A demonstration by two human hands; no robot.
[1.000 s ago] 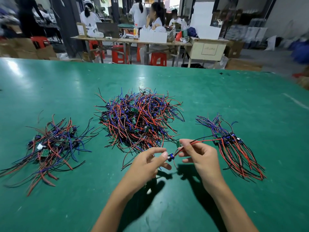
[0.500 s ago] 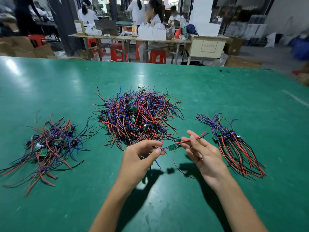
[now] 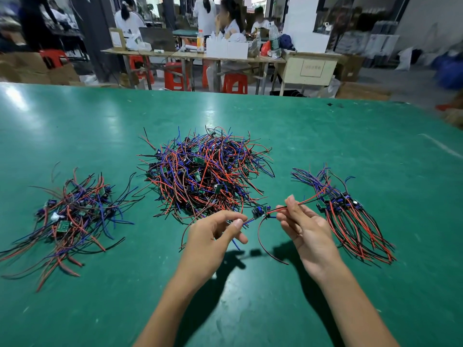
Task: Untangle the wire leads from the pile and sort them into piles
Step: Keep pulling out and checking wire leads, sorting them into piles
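Wire lead (image 3: pixel 260 213) pinched between both hands, left (image 3: pixel 213 236) and right (image 3: pixel 307 231), above table (image 3: pixel 250 309)

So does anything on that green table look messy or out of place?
Only the left pile stands out: its leads splay in all directions, while the right pile lies combed in one direction. The middle pile is the expected tangle. The left hand and right hand hold one lead, seemingly undamaged.

Green table (image 3: pixel 325 136) w/ 3 wire piles (image 3: pixel 208 171).
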